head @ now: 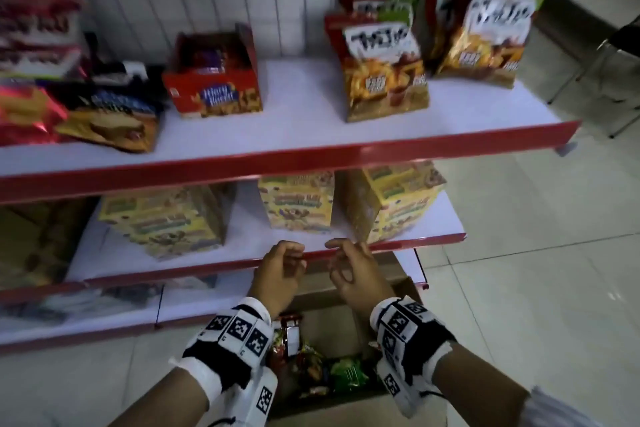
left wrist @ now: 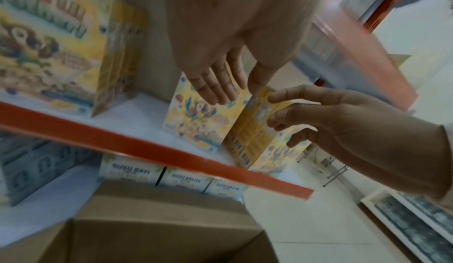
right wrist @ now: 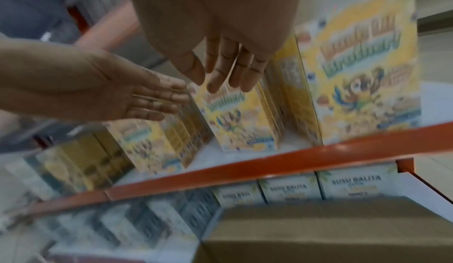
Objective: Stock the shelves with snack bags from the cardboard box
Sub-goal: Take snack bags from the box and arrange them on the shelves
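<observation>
The open cardboard box (head: 346, 326) sits on the floor below my hands, with several snack bags (head: 311, 364) inside. My left hand (head: 287, 253) and right hand (head: 341, 253) hover side by side above the box, in front of the red edge of the middle shelf (head: 207, 265). Neither hand holds anything. In the left wrist view the left hand (left wrist: 220, 81) has its fingers nearly straight and the right hand (left wrist: 306, 119) has them loosely curled. More snack bags (head: 384, 69) stand upright on the top shelf (head: 311, 135), at its right end.
Yellow cereal boxes (head: 298, 204) stand on the middle shelf just beyond my fingers. On the top shelf are a red biscuit carton (head: 214, 80) and more bags (head: 107, 121) at the left. Milk boxes (left wrist: 181, 180) fill the bottom shelf. Tiled floor (head: 536, 253) lies to the right.
</observation>
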